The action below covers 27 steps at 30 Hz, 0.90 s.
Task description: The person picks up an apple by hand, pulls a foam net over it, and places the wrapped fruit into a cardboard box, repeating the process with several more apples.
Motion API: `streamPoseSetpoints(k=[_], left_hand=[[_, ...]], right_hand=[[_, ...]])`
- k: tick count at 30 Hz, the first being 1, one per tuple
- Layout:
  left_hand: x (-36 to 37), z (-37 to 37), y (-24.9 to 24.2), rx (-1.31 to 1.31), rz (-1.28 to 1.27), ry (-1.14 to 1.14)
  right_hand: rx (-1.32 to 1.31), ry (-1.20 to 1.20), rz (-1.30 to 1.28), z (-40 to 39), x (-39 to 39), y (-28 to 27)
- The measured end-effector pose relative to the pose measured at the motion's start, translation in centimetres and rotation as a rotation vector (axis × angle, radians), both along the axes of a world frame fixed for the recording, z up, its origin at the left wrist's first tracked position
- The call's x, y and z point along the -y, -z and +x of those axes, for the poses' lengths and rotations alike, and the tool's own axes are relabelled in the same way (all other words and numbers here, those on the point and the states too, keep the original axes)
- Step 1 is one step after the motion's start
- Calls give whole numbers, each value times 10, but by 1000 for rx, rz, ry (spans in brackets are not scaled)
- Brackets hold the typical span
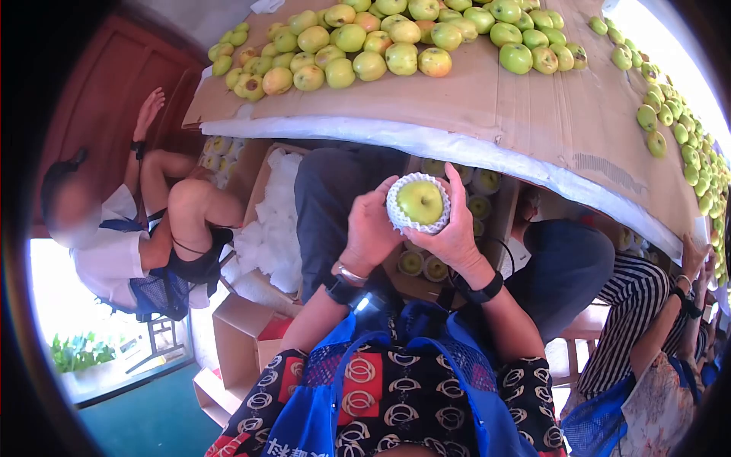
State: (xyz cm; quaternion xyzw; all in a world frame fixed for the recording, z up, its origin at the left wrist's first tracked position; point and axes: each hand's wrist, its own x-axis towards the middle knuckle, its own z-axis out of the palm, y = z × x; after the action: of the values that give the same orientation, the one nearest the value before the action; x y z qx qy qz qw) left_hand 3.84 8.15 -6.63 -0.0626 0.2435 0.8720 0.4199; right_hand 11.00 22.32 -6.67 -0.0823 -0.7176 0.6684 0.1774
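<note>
A yellow-green apple (pixel 420 202) sits in a white foam net sleeve (pixel 397 218) that rings its sides and leaves the top bare. My left hand (pixel 371 231) wraps the sleeve from the left, its fingers curled around the side. From the right, my right hand (pixel 459 234) grips the same sleeved apple, thumb and fingers pressed on it. Both hands hold it above my lap. Beneath, partly hidden by my hands and legs, a cardboard box holds several sleeved apples (pixel 435 268).
Piles of loose apples (pixel 350 38) lie on the cardboard-covered table (pixel 457 103) ahead. To my left stands a box of white foam sleeves (pixel 276 213), with open cardboard boxes (pixel 240 335) nearer. One person (pixel 126 244) sits at left; another in striped trousers (pixel 630 316) sits at right.
</note>
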Motion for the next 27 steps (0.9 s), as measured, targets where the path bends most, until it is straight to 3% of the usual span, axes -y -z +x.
streamPoseSetpoints(k=[2, 3, 7, 10, 13, 16, 19, 20, 23, 27], left_hand=[[2, -3, -9, 22, -69, 114], [5, -5, -12, 41, -143, 222], [-3, 7, -10, -122, -295, 107], [-6, 11, -6, -99, -275, 63], [-5, 7, 1, -85, -252, 6], [-1, 7, 11, -31, -216, -42], [4, 4, 31, -58, -301, -68], [5, 4, 38, -109, -370, -67], [13, 6, 48, -87, -469, -42], [15, 8, 42, 2, -439, 17]], right_hand=[[-73, 5, 354, -1, -7, 4], [-77, 0, 351, -2, -6, 5], [-92, -72, 339, -1, -1, 13], [-53, -122, 286, -2, 0, 16], [-193, -67, 202, -3, 0, 20], [-82, -15, -233, -4, 5, 40], [84, -189, -365, -4, 16, 56], [31, -115, -306, -4, 24, 62], [142, -125, -631, -2, 33, 70], [298, -107, -838, 6, 32, 65]])
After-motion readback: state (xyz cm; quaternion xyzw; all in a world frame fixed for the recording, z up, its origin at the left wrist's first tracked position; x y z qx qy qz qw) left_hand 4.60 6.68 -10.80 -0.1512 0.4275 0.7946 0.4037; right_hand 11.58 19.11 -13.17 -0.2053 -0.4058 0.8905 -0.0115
